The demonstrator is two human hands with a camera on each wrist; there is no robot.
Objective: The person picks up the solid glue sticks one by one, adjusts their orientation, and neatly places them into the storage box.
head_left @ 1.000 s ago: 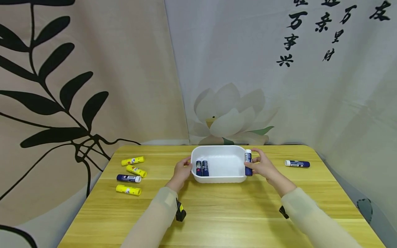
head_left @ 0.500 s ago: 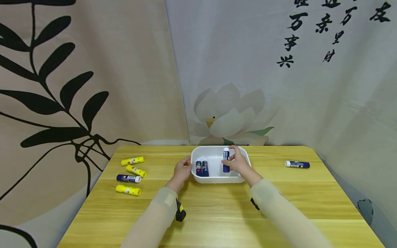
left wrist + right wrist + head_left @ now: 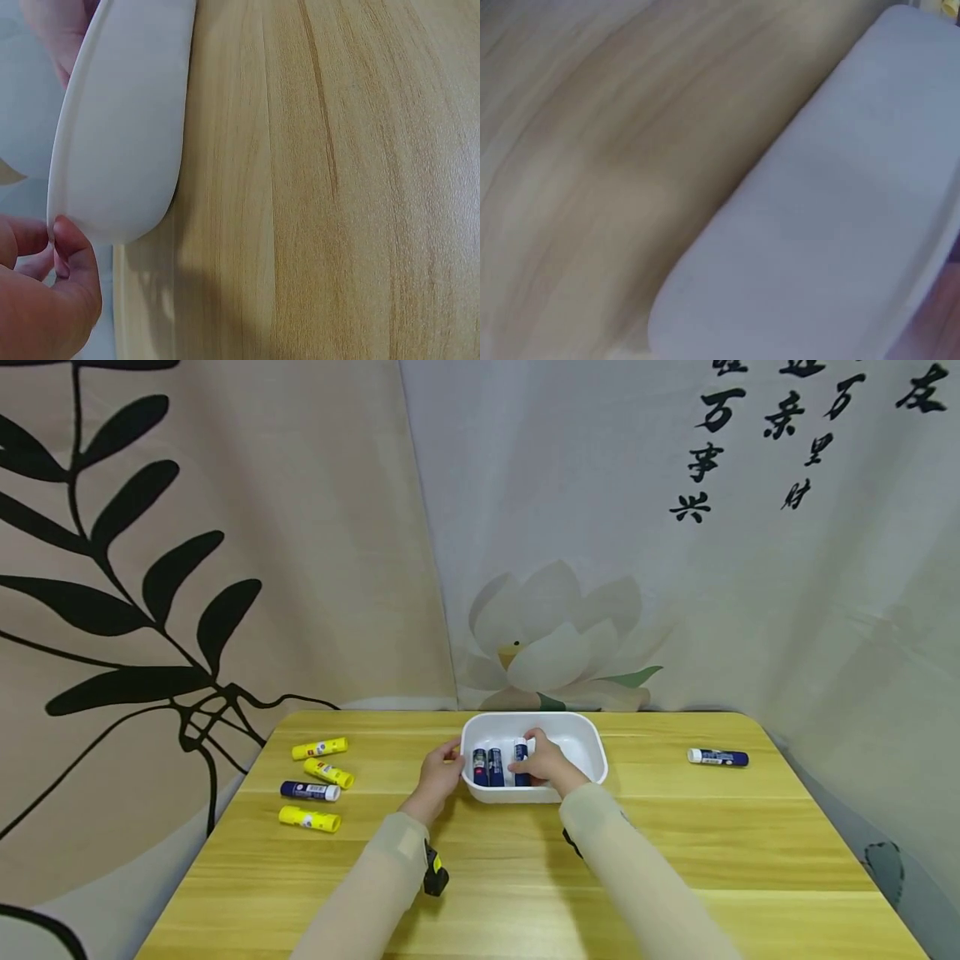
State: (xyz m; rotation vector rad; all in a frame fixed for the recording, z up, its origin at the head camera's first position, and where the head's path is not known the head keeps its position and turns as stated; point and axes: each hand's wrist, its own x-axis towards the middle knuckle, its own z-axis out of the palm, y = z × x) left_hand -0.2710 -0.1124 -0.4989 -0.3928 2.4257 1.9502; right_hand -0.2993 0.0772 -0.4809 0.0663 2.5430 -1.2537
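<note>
In the head view a white plastic box stands at the table's far middle. My left hand pinches its left rim between thumb and fingers, as the left wrist view also shows with the hand. My right hand is inside the box, gripping a blue glue stick with a white cap, held upright. Left of it, two more dark blue glue sticks lie side by side against the box's left end. In the right wrist view the box wall hides nearly all of the right hand.
On the wooden table, several yellow glue sticks and one blue glue stick lie to the left. Another blue glue stick lies to the right. A printed curtain hangs behind the table.
My right hand has carried the blue glue stick leftward from the box's right rim, then down inside, close to the other two. The left hand has stayed on the rim.
</note>
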